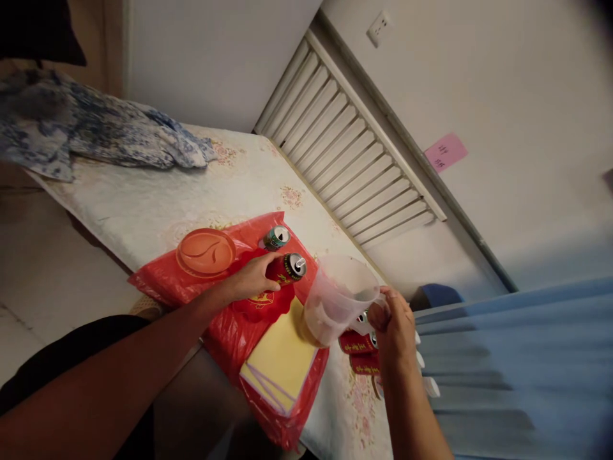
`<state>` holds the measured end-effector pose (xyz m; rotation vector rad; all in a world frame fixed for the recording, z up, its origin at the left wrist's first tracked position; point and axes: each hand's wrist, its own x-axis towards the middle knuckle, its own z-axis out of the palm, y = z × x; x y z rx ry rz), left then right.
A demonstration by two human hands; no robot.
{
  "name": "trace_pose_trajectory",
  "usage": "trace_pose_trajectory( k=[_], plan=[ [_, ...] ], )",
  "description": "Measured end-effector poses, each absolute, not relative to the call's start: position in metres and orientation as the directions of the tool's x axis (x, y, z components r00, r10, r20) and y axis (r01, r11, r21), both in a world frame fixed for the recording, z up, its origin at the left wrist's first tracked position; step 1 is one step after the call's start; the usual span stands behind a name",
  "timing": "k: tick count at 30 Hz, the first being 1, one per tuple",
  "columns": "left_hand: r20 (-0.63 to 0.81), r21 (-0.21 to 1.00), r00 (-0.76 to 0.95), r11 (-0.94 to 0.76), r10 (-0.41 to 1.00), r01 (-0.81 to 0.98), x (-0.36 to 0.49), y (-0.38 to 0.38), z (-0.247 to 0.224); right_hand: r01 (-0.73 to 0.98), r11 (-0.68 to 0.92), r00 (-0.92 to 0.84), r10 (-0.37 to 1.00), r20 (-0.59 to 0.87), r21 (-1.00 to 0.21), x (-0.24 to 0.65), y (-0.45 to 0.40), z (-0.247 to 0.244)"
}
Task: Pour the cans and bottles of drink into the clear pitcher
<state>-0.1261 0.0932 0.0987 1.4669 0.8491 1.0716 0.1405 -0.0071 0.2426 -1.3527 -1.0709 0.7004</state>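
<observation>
My left hand (253, 276) is wrapped round a red and black can (286, 268) with its top opened, above a red cloth-like piece (261, 305) on a red plastic bag (230, 332). By its handle, my right hand (393, 316) grips a translucent plastic jug (335, 300), which is tilted. Behind the held can stands a green can (276, 237), its top opened too. An orange oval dish (206, 251) sits at the bag's left part. Yellow folded sheets (282, 361) lie on the bag, near the jug.
More red cans (364, 364) stand or lie beneath my right hand, partly hidden. White-capped items (431, 386) are beside my right forearm. A patterned cloth (138, 134) lies on the table (258, 182) at the far left. A white radiator (354, 153) and blue curtain (517, 364) border the table.
</observation>
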Motion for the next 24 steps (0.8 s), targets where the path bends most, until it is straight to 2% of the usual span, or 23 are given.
trace_pose_trajectory(
  k=[6, 11, 24],
  plan=[
    [0.166, 0.986, 0.230, -0.156, 0.959, -0.061, -0.133, 0.098, 0.100, 0.085, 0.258, 0.443, 0.856, 0.268, -0.962, 0.121, 0.001, 0.236],
    [0.221, 0.973, 0.120, -0.210, 0.968, -0.097, -0.140, 0.099, 0.105, 0.024, 0.319, 0.429, 0.853, 0.298, -0.947, 0.103, 0.013, 0.225],
    [0.241, 0.962, -0.193, -0.261, 0.951, -0.082, -0.151, 0.104, 0.104, -0.077, 0.289, 0.418, 0.878, 0.232, -0.954, 0.056, 0.041, 0.177]
  ],
)
